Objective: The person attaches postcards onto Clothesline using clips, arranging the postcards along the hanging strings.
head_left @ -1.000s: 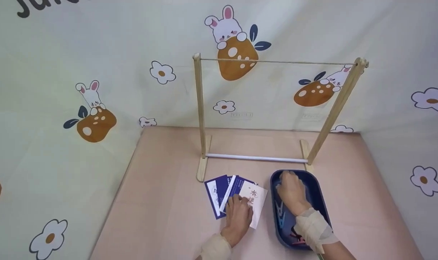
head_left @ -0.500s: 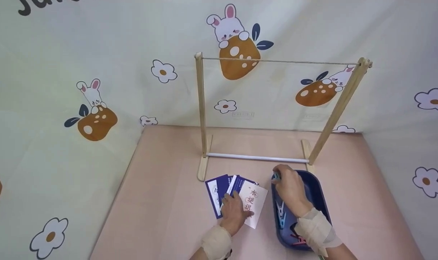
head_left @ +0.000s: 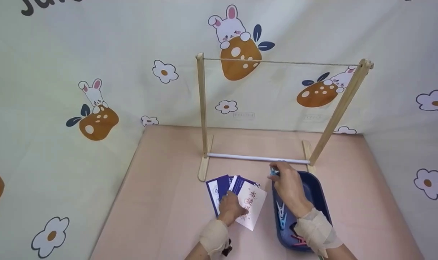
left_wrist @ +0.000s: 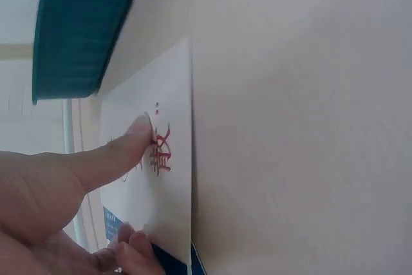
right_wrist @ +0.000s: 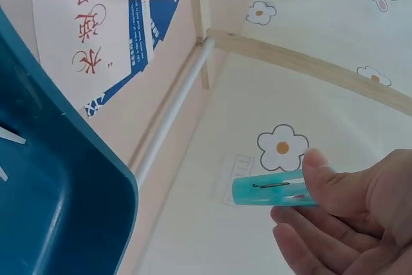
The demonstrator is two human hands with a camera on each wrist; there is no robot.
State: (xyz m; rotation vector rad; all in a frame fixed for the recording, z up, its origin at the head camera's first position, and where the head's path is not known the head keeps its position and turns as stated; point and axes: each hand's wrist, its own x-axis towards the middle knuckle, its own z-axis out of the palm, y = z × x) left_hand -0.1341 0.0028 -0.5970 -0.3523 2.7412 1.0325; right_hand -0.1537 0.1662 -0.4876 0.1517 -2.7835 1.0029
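Right hand (head_left: 289, 186) pinches a clothespin (right_wrist: 270, 189) I've raised over the far-left corner of the tray (head_left: 315, 191); pick-up looks done.

Clip (right_wrist: 267, 189): translucent teal, metal spring seen at its middle. Pinched between thumb and fingers in the right grip (head_left: 289, 184); one end left protruding past the fingertips. Held raised over the far left corner of the tray (head_left: 315, 187), apart from it. Jaws partly hidden.

White card (head_left: 257, 204): printed with red characters, set at a slant on top of the fan, left of the tray. Gripped by the left grip (head_left: 230, 207), thumb pressed on the face over the lettering, fingers curled at the left edge. Blue band with small lettering seen along that edge; whether part of the same card, not clear.

Blue cards (head_left: 223, 184): white-panelled, overlapped beneath, fanned leftward on the tabletop (head_left: 161, 198); partly covered.
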